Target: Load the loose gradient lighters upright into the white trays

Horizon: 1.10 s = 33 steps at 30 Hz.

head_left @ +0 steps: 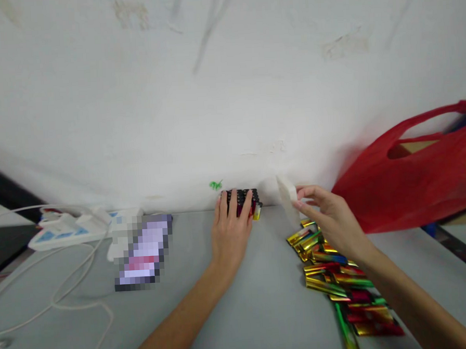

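My left hand [231, 229] rests against a tight upright bunch of small lighters [257, 210] at the foot of the wall. Its fingers curl over their black tops, which stand in rows with red and yellow bodies below. Part of the bunch is hidden under the fingers. To the right, my right hand [329, 213] pinches a thin white box-like piece [288, 196] between thumb and fingers, raised off the table and tilted. Below that hand lies a loose pile of shiny lighters [327, 284] in gold, red, green and some blue, partly covered by my right forearm.
A red plastic bag [409, 186] stands at the right against the wall. On the left are a phone [145, 252], its screen blurred out, a white power strip [72, 230] with plugs, and looping white cables [79, 305]. The white wall [228, 91] borders the grey table [162, 313].
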Each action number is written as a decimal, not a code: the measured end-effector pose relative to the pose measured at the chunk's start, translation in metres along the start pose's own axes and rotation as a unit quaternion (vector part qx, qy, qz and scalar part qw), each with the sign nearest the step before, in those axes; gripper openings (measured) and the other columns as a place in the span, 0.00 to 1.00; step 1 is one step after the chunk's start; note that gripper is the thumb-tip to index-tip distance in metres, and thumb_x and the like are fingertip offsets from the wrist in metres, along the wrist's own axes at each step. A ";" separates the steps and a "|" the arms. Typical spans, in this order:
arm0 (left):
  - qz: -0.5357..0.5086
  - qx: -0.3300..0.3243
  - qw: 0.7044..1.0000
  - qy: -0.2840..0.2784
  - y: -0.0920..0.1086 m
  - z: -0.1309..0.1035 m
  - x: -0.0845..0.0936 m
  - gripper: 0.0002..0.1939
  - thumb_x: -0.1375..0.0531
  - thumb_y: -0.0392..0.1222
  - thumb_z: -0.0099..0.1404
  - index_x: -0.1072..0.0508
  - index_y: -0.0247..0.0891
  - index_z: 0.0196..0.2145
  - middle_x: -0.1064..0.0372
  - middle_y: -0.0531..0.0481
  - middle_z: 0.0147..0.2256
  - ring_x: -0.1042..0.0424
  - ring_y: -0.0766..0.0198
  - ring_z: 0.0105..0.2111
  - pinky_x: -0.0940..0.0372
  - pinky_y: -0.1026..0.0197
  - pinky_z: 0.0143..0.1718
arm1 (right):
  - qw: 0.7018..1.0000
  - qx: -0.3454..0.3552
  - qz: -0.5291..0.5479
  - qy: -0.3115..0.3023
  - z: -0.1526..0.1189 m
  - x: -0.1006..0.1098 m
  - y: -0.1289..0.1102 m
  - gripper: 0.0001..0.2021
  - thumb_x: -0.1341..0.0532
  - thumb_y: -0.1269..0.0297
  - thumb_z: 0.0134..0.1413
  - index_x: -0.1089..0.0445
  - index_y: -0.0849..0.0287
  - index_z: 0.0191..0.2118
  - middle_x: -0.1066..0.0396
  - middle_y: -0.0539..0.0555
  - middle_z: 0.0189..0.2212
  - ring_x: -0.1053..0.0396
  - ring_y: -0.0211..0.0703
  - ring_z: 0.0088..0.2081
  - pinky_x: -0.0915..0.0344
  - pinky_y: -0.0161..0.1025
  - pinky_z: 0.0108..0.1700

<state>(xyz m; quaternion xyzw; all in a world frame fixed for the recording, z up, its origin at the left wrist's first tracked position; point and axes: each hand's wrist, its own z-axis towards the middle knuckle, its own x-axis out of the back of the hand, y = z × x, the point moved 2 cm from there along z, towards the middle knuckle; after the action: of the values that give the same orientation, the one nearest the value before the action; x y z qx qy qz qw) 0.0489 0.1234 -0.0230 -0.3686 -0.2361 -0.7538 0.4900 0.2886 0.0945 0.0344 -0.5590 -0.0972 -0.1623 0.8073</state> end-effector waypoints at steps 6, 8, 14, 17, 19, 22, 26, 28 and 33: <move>-0.025 -0.013 1.000 -0.006 -0.006 -0.003 0.003 0.35 0.36 0.38 0.79 0.40 0.42 0.78 0.40 0.32 0.75 0.43 0.34 0.76 0.42 0.32 0.75 | 0.966 -0.142 0.213 -0.034 -0.030 -0.025 -0.018 0.22 0.43 0.42 0.75 0.21 0.53 0.51 0.16 0.61 0.50 0.19 0.56 0.48 0.26 0.52 0.52; -0.033 -0.021 0.999 -0.011 -0.008 -0.006 0.005 0.35 0.36 0.39 0.79 0.41 0.40 0.79 0.44 0.31 0.77 0.46 0.35 0.77 0.43 0.32 0.75 | 0.928 -0.210 0.304 -0.055 -0.041 -0.035 -0.019 0.21 0.41 0.44 0.74 0.20 0.55 0.52 0.16 0.62 0.50 0.18 0.57 0.49 0.26 0.53 0.53; -0.045 -0.040 0.998 -0.026 -0.018 -0.012 0.009 0.35 0.39 0.40 0.81 0.43 0.36 0.79 0.49 0.31 0.79 0.51 0.38 0.79 0.46 0.33 0.77 | 0.824 -0.376 0.417 -0.077 -0.071 -0.061 -0.023 0.15 0.32 0.51 0.69 0.19 0.58 0.47 0.16 0.59 0.42 0.18 0.52 0.46 0.25 0.45 0.51; -0.048 -0.053 0.997 -0.042 -0.022 -0.009 0.008 0.31 0.41 0.35 0.81 0.39 0.37 0.78 0.45 0.34 0.77 0.46 0.40 0.78 0.46 0.34 0.78 | 0.851 -0.378 0.355 -0.090 -0.080 -0.072 -0.023 0.17 0.26 0.48 0.60 0.22 0.58 0.39 0.19 0.55 0.35 0.20 0.48 0.38 0.25 0.42 0.45; -0.048 -0.055 0.996 -0.049 -0.022 -0.006 0.010 0.30 0.44 0.32 0.81 0.38 0.37 0.77 0.43 0.34 0.77 0.44 0.41 0.77 0.47 0.34 0.78 | 0.875 -0.360 0.312 -0.080 -0.084 -0.077 -0.019 0.19 0.24 0.47 0.55 0.26 0.57 0.33 0.24 0.50 0.29 0.25 0.43 0.31 0.27 0.38 0.37; -0.057 -0.056 0.995 -0.055 -0.023 -0.002 0.014 0.30 0.45 0.32 0.81 0.38 0.38 0.77 0.41 0.36 0.76 0.43 0.42 0.77 0.47 0.35 0.78 | 0.894 -0.347 0.276 -0.068 -0.091 -0.081 -0.009 0.23 0.23 0.50 0.53 0.34 0.56 0.26 0.34 0.43 0.21 0.36 0.35 0.23 0.39 0.31 0.25; -0.083 -0.056 0.994 -0.044 -0.027 -0.005 0.022 0.29 0.46 0.33 0.82 0.38 0.38 0.77 0.43 0.37 0.77 0.45 0.43 0.77 0.47 0.35 0.78 | 0.903 -0.327 0.267 -0.078 -0.099 -0.087 -0.002 0.18 0.26 0.52 0.57 0.34 0.53 0.37 0.33 0.40 0.22 0.40 0.32 0.17 0.48 0.29 0.17; -0.100 -0.051 0.993 -0.028 -0.029 -0.010 0.026 0.29 0.47 0.33 0.82 0.39 0.36 0.76 0.43 0.36 0.77 0.46 0.44 0.78 0.48 0.35 0.79 | 0.911 -0.310 0.258 -0.086 -0.102 -0.088 -0.001 0.18 0.28 0.54 0.60 0.34 0.50 0.48 0.31 0.39 0.25 0.39 0.32 0.14 0.51 0.29 0.15; -0.151 -0.002 0.988 0.024 -0.026 -0.023 0.052 0.24 0.48 0.36 0.82 0.34 0.36 0.72 0.34 0.36 0.71 0.38 0.47 0.74 0.39 0.40 0.76 | 0.933 -0.267 0.218 -0.099 -0.104 -0.086 -0.001 0.24 0.36 0.60 0.66 0.40 0.48 0.64 0.23 0.45 0.37 0.23 0.39 0.20 0.36 0.31 0.18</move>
<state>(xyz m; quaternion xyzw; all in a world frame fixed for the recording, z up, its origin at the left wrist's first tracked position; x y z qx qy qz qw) 0.0050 0.0880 0.0038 -0.3116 -0.2757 -0.8283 0.3752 0.2059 0.0101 -0.0303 -0.7746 -0.0051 0.0537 0.6301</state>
